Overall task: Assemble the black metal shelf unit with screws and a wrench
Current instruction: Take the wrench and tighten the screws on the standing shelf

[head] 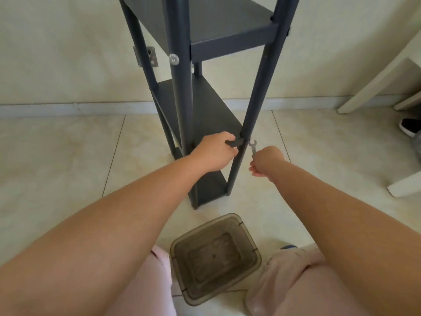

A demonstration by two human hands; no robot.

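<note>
The black metal shelf unit stands upright on the tiled floor against the wall, with several shelves between round posts. My left hand grips the front edge of a lower shelf where it meets the right front post. My right hand holds a small silver wrench by its handle. The wrench's open jaw sits at the joint on the post's right side. A silver screw head shows on the left front post higher up.
A translucent brown plastic container lies on the floor between my knees. White furniture legs stand at the right, with a black shoe beside them. A metal plate is fixed on the wall behind the shelf.
</note>
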